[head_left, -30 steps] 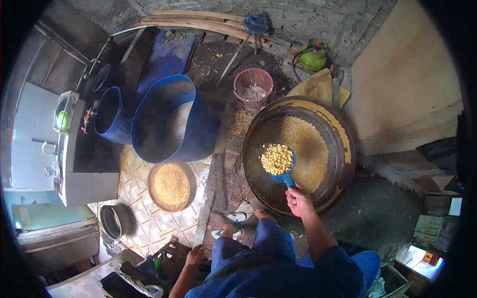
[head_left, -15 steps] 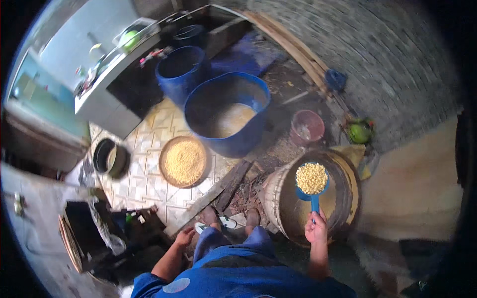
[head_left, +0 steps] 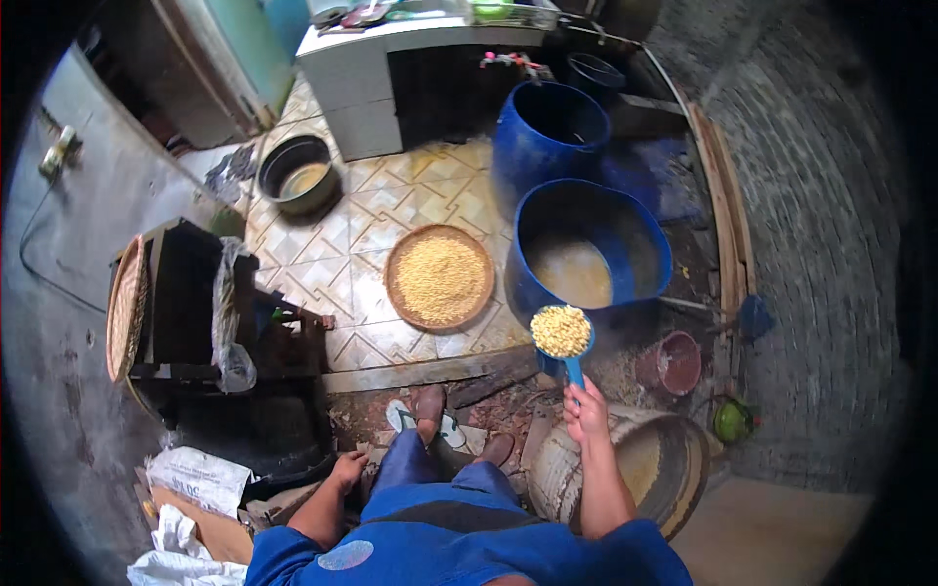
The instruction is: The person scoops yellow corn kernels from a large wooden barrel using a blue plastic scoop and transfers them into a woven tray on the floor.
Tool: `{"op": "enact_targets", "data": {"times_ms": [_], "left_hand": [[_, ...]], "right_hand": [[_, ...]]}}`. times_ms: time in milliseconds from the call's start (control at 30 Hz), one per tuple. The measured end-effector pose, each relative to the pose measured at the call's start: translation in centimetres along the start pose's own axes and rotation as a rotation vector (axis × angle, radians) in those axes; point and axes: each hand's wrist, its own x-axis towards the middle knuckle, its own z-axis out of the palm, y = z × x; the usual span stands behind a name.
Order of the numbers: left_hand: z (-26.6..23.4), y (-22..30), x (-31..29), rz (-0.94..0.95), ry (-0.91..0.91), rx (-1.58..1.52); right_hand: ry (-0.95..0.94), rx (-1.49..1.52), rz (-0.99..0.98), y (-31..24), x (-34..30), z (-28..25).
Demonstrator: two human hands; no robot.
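My right hand (head_left: 586,410) is closed around the handle of a blue plastic dipper (head_left: 575,368). The dipper is heaped with pale yellow beans (head_left: 561,330) and is held up in front of me, near the rim of a large blue tub (head_left: 523,278). Below my right forearm stands a wide, worn barrel (head_left: 559,464) with yellowish contents, partly covered by the arm. Low at my left side hangs my left hand (head_left: 349,471), empty, its fingers loosely apart. A round woven tray (head_left: 393,293) full of similar beans lies on the tiles ahead.
A second blue barrel (head_left: 528,161) and a dark pot (head_left: 327,200) stand farther off. A reddish bucket (head_left: 647,371) and a green round object (head_left: 731,422) are at right. A dark stand (head_left: 186,293) rises at left. A raised tile edge (head_left: 469,369) crosses before my feet.
The view has turned to the right. My right hand has carried the bean-filled dipper from above the worn barrel leftward and forward, toward the blue tub and the woven tray.
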Motion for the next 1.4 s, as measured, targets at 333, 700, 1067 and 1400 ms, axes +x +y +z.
{"op": "enact_targets", "data": {"times_ms": [333,700,1067,1400], "left_hand": [[-3.2,1.8,-4.4,-0.080,0.184,-0.079],[-2.9,3.6,-5.6,-0.106,0.161,-0.187],[-2.9,3.3,-2.2,-0.050,0.145,-0.098],[-1.7,4.7,-1.2,-0.066,0.072,-0.104]], "right_hand": [[0.207,-1.121,-0.049,3.0,22.8,12.3],[0.280,-2.041,-0.192,0.0,24.7,23.9],[0.385,-2.215,-0.684,-2.7,27.4,23.5],[0.032,-1.225,-0.734,-1.2,21.2,15.2]]}}
